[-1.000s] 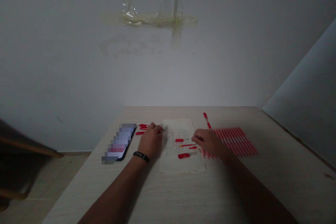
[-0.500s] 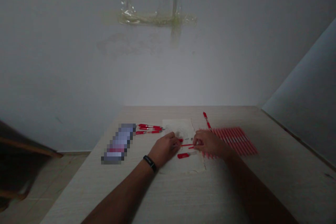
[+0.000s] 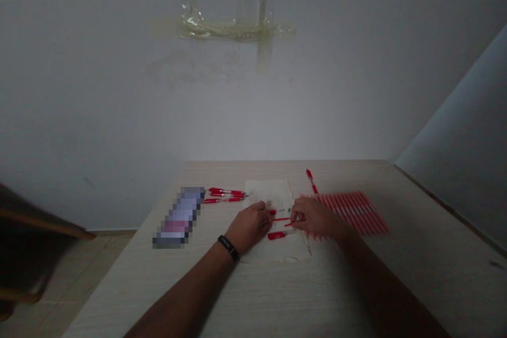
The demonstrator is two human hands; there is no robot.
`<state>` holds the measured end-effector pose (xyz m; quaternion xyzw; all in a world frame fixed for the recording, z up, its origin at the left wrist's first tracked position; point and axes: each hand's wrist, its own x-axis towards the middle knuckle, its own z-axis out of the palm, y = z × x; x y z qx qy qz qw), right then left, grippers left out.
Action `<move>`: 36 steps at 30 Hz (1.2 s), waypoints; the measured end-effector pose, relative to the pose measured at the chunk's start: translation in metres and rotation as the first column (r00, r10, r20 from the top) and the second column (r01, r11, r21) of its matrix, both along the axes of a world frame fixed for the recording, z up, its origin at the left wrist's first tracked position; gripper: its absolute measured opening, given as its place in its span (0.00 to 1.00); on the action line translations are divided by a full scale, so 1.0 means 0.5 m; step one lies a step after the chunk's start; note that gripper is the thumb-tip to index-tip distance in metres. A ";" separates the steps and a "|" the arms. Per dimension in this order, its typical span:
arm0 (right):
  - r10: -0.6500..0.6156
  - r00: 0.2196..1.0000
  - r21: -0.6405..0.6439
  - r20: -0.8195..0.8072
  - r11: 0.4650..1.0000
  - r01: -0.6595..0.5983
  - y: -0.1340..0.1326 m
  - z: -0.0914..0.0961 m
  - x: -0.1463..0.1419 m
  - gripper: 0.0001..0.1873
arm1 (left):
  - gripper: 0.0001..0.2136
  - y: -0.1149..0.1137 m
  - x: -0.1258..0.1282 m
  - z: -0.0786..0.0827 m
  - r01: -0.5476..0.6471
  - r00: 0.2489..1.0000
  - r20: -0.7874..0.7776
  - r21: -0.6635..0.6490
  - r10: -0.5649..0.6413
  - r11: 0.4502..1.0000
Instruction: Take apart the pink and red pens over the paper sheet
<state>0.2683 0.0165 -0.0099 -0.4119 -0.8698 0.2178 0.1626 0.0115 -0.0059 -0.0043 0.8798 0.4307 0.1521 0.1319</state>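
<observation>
Right hand (image 3: 315,217) fingers are closed on a thin red pen refill (image 3: 293,222), its tip over the paper sheet (image 3: 277,193). Left hand (image 3: 249,227) sits curled just beside a second refill (image 3: 282,218); grip cannot be determined.

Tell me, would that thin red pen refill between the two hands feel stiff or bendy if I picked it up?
The thin red pen refill is probably light for its length, being so slender. It may flex slightly rather than feel rigid, and since it looks round, it could roll across the sheet of paper if pushed.
</observation>
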 end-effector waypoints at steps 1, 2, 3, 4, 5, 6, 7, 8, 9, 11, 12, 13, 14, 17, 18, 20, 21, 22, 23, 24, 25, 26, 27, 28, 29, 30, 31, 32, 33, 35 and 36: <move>-0.004 1.000 -0.005 0.001 1.000 0.004 0.000 -0.002 0.000 0.03 | 0.05 0.000 0.001 0.000 -0.003 1.000 0.005 0.001 0.003 1.000; -0.006 1.000 -0.007 0.000 1.000 0.006 0.000 -0.003 0.001 0.03 | 0.05 0.000 0.002 -0.001 -0.006 1.000 0.011 0.000 0.006 1.000; -0.007 1.000 -0.007 -0.003 1.000 0.007 -0.001 -0.004 0.001 0.03 | 0.05 0.000 0.003 0.000 -0.011 1.000 0.019 -0.004 0.011 1.000; -0.010 1.000 -0.006 -0.008 1.000 0.010 -0.002 -0.004 0.001 0.03 | 0.06 0.000 0.004 0.000 -0.016 0.999 0.029 -0.010 0.016 1.000; -0.015 1.000 -0.006 -0.014 1.000 0.015 -0.003 -0.002 0.000 0.03 | 0.05 -0.001 0.005 0.001 -0.019 0.999 0.043 -0.018 0.020 1.000; -0.023 0.999 -0.005 -0.022 1.000 0.023 -0.005 0.000 -0.002 0.02 | 0.05 -0.002 0.005 0.002 -0.021 0.998 0.060 -0.028 0.023 0.999; -0.033 0.999 -0.004 -0.033 0.999 0.033 -0.007 0.004 -0.004 0.02 | 0.05 -0.003 0.005 0.003 -0.026 0.996 0.079 -0.037 0.029 0.999; -0.041 0.998 -0.001 -0.044 0.999 0.041 -0.010 0.008 -0.007 0.01 | 0.05 -0.003 0.006 0.004 -0.034 0.994 0.100 -0.042 0.038 0.999; -0.047 0.997 0.005 -0.055 0.999 0.047 -0.012 0.013 -0.011 0.00 | 0.06 -0.004 0.006 0.005 -0.041 0.991 0.124 -0.044 0.046 0.998; -0.050 0.996 0.028 -0.074 0.998 0.052 -0.017 0.024 -0.019 0.01 | 0.06 -0.005 0.007 0.006 -0.048 0.984 0.170 -0.046 0.055 0.998; -0.049 0.995 0.044 -0.081 0.998 0.053 -0.019 0.028 -0.023 0.01 | 0.07 -0.006 0.008 0.006 -0.049 0.980 0.190 -0.046 0.057 0.998; -0.044 0.995 0.062 -0.086 0.997 0.049 -0.021 0.031 -0.026 0.01 | 0.07 -0.006 0.009 0.006 -0.048 0.977 0.206 -0.044 0.056 0.998; -0.032 0.996 0.081 -0.088 0.996 0.040 -0.022 0.033 -0.028 0.02 | 0.07 -0.007 0.011 0.006 -0.046 0.974 0.218 -0.043 0.054 0.998; 0.009 0.996 0.113 -0.092 0.994 0.002 -0.021 0.032 -0.031 0.02 | 0.07 -0.008 0.014 0.007 -0.046 0.969 0.243 -0.045 0.056 0.998; 0.016 0.996 0.114 -0.092 0.993 -0.006 -0.020 0.031 -0.031 0.02 | 0.07 -0.008 0.015 0.008 -0.045 0.967 0.248 -0.049 0.056 0.998; 0.018 0.996 0.104 -0.090 0.994 -0.008 -0.018 0.028 -0.030 0.02 | 0.07 -0.009 0.017 0.008 -0.046 0.966 0.253 -0.057 0.059 0.997; 0.013 0.996 0.101 -0.088 0.995 -0.004 -0.018 0.027 -0.030 0.02 | 0.07 -0.009 0.017 0.007 -0.047 0.965 0.254 -0.060 0.061 0.997; 0.008 0.996 0.097 -0.085 0.995 0.000 -0.018 0.027 -0.030 0.03 | 0.07 -0.009 0.017 0.007 -0.046 0.965 0.255 -0.063 0.061 0.997; -0.001 0.997 0.091 -0.084 0.996 0.009 -0.018 0.027 -0.031 0.03 | 0.07 -0.010 0.018 0.007 -0.044 0.964 0.259 -0.066 0.060 0.997; -0.014 0.996 0.079 -0.084 0.997 0.020 -0.019 0.027 -0.033 0.04 | 0.06 -0.010 0.018 0.006 -0.043 0.963 0.264 -0.071 0.060 0.997; -0.025 0.996 0.063 -0.086 0.998 0.030 -0.021 0.027 -0.036 0.04 | 0.06 -0.010 0.019 0.006 -0.041 0.962 0.268 -0.077 0.060 0.996; -0.033 0.995 0.046 -0.093 0.998 0.037 -0.023 0.027 -0.039 0.04 | 0.06 -0.011 0.020 0.005 -0.039 0.961 0.271 -0.085 0.060 0.996; -0.035 0.994 0.030 -0.105 0.999 0.039 -0.026 0.027 -0.043 0.04 | 0.05 -0.011 0.020 0.004 -0.036 0.960 0.274 -0.092 0.060 0.995; -0.034 0.992 0.017 -0.122 0.999 0.036 -0.028 0.027 -0.047 0.04 | 0.05 -0.012 0.021 0.004 -0.033 0.959 0.278 -0.097 0.059 0.995; -0.031 0.990 0.011 -0.141 0.999 0.032 -0.031 0.028 -0.052 0.04 | 0.04 -0.012 0.021 0.003 -0.031 0.957 0.284 -0.099 0.058 0.995; -0.026 0.987 0.008 -0.159 1.000 0.028 -0.033 0.028 -0.056 0.04 | 0.04 -0.012 0.021 0.003 -0.028 0.955 0.291 -0.098 0.056 0.995; -0.026 0.984 0.007 -0.175 1.000 0.028 -0.035 0.028 -0.059 0.04 | 0.03 -0.012 0.021 0.002 -0.027 0.952 0.302 -0.098 0.056 0.995; -0.029 0.982 0.005 -0.187 1.000 0.030 -0.037 0.027 -0.062 0.05 | 0.03 -0.011 0.020 0.002 -0.030 0.948 0.313 -0.099 0.060 0.995; -0.032 0.980 0.002 -0.198 0.999 0.033 -0.038 0.027 -0.064 0.05 | 0.03 -0.011 0.019 0.002 -0.037 0.944 0.322 -0.102 0.069 0.994; -0.037 0.974 -0.003 -0.222 0.999 0.037 -0.038 0.024 -0.065 0.04 | 0.03 -0.009 0.017 0.001 -0.054 0.938 0.335 -0.110 0.088 0.992; -0.039 0.971 -0.002 -0.236 0.999 0.040 -0.037 0.022 -0.065 0.04 | 0.03 -0.008 0.017 0.001 -0.060 0.936 0.337 -0.113 0.096 0.992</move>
